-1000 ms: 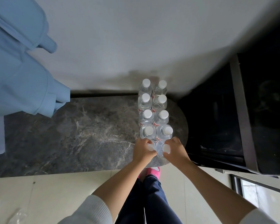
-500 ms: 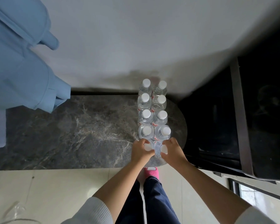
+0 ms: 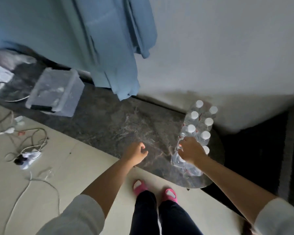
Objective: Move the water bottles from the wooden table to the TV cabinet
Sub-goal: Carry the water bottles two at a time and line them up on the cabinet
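Water bottles (image 3: 198, 126): clear plastic, water-filled, likely heavy and slippery; grip below caps. Right hand (image 3: 191, 150) fingers rest atop nearest bottles; left hand (image 3: 136, 152) loosely curled, empty.

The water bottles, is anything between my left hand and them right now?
Nothing visible. The left hand hovers over bare marble cabinet top, with only open surface across to the water bottles, where the right hand already rests.
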